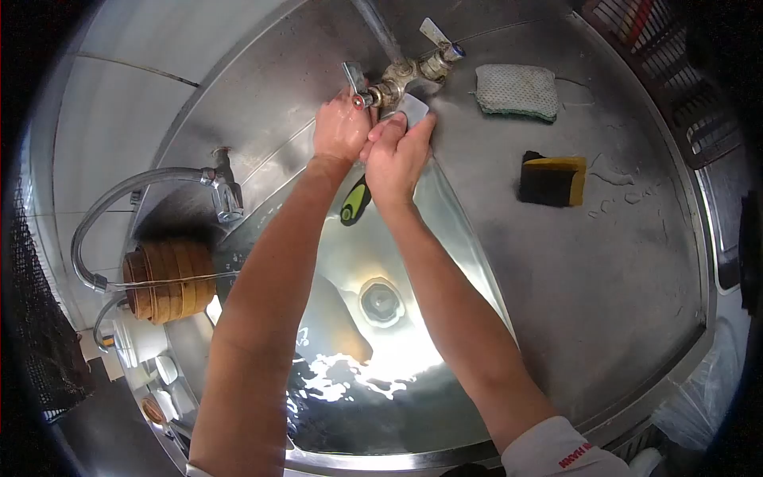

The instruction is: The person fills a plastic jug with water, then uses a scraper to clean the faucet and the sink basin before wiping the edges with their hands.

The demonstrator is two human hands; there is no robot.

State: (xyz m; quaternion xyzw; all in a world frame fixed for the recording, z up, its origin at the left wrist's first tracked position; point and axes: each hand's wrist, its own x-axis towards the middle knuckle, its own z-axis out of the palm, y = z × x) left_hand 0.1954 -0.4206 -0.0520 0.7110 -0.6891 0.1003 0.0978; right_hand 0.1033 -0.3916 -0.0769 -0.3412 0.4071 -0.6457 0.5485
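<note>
My left hand (343,129) is at the sink's far edge, beside the left valve of the metal tap (397,83); its fingers are mostly hidden. My right hand (397,155) is closed on a whitish flat piece (413,110) just below the tap. A green and black handle (355,202) points down between my wrists, over the water; whether it belongs to the whitish piece is hidden. The metal sink (477,230) holds water above a round drain (381,302).
A white and green sponge (518,91) and a black and yellow pad (551,180) lie on the right steel surface. Stacked wooden rings (169,280) stand at the left, near a curved faucet (119,191) with water running. A dark plastic crate (668,75) is at the upper right.
</note>
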